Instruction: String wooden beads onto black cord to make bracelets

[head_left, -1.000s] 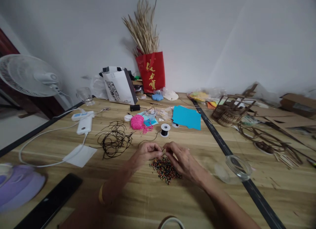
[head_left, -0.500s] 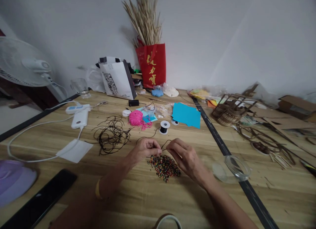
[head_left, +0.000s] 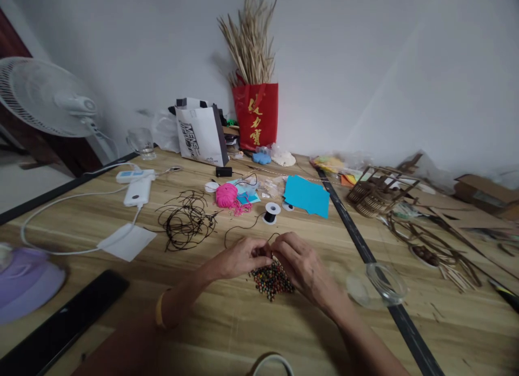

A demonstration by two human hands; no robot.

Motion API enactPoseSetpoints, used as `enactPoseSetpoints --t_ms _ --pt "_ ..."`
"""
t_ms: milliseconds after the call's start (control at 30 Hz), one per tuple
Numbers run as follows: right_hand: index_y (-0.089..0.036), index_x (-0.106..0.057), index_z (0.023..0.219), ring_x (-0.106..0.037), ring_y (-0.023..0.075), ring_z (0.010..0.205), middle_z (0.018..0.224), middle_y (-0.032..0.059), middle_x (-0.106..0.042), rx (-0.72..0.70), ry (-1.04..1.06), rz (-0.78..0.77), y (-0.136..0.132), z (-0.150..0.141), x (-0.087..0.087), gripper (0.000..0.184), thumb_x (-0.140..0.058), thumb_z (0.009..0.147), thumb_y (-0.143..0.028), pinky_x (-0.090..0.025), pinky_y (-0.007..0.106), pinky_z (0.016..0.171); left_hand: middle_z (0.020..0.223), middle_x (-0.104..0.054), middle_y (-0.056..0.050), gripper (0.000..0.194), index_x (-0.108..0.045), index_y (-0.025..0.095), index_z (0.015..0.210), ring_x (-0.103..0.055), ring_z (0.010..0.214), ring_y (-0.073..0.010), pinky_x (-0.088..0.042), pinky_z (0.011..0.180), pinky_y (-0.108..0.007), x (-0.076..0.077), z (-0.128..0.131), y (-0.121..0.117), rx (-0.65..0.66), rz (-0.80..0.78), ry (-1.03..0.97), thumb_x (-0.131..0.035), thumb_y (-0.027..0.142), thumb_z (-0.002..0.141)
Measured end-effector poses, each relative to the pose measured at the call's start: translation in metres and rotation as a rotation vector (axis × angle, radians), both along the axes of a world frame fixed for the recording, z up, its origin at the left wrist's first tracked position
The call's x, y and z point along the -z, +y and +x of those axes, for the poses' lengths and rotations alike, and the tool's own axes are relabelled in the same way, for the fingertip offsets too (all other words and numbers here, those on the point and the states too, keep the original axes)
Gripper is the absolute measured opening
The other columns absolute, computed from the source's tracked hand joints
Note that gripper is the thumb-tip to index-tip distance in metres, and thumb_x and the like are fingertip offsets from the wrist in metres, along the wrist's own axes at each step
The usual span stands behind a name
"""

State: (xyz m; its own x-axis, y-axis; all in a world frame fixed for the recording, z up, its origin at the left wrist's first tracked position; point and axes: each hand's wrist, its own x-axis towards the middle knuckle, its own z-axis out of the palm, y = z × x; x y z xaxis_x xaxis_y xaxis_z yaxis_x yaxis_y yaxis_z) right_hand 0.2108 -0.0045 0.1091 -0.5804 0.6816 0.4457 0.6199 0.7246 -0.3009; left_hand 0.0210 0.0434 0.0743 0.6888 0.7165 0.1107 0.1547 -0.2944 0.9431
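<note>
Over a small pile of multicoloured beads [head_left: 271,281], my left hand [head_left: 248,257] and my right hand [head_left: 302,263] meet with their fingertips together. Both are closed in a pinch on a thin black cord [head_left: 274,235], whose short loop shows above the right fingers. Whether a bead is between the fingertips cannot be made out. My hands cover the far edge of the pile. Just beyond them stands a white spool [head_left: 272,208] wound with black cord; a strand curves from it toward my left hand.
Left of the hands lie tangled dark cords [head_left: 188,222], a pink yarn ball [head_left: 226,195], a white power bank [head_left: 138,191] and a black phone [head_left: 67,319]. Blue paper [head_left: 307,196] lies behind. A clear glass dish [head_left: 386,284] sits right; a tape roll [head_left: 272,360] is at the near edge.
My hands have come together, the gap between the fingertips closing and most of the cord there now hidden. The view has shifted slightly, so the background sits lower.
</note>
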Motion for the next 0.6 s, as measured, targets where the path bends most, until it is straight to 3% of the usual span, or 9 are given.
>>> enactPoseSetpoints --t_ms 233,433,600 --pt "-0.017 -0.057 0.097 -0.057 0.0188 0.081 0.089 0.0088 -0.059 -0.052 0.033 -0.014 -0.002 -0.004 0.002 0.019 -0.038 0.097 -0.015 -0.05 0.03 0.069 0.068 -0.058 0.0 0.014 -0.063 0.013 0.075 -0.053 0.067 -0.0144 -0.041 0.061 -0.022 -0.003 0.002 -0.004 -0.001 0.035 0.002 -0.062 0.027 0.078" --pt "-0.021 -0.051 0.117 -0.06 0.0203 0.097 0.113 0.013 -0.054 0.037 0.138 0.011 -0.002 -0.002 0.005 0.027 -0.038 0.096 -0.013 -0.054 0.033 0.077 0.069 -0.057 -0.001 0.022 -0.058 0.013 0.075 -0.053 0.066 -0.0133 -0.041 0.063 -0.023 -0.008 0.002 -0.003 0.009 -0.164 -0.088 -0.064 0.034 0.077" --pt "-0.021 -0.053 0.111 -0.061 0.02 0.092 0.105 0.0108 -0.058 0.017 0.132 -0.01 -0.001 0.002 0.006 0.024 -0.039 0.095 -0.011 -0.054 0.032 0.077 0.065 -0.054 0.0 0.031 -0.054 0.013 0.066 -0.05 0.063 -0.0117 -0.039 0.061 -0.023 -0.014 0.001 -0.001 -0.011 -0.201 -0.122 -0.068 0.04 0.073"
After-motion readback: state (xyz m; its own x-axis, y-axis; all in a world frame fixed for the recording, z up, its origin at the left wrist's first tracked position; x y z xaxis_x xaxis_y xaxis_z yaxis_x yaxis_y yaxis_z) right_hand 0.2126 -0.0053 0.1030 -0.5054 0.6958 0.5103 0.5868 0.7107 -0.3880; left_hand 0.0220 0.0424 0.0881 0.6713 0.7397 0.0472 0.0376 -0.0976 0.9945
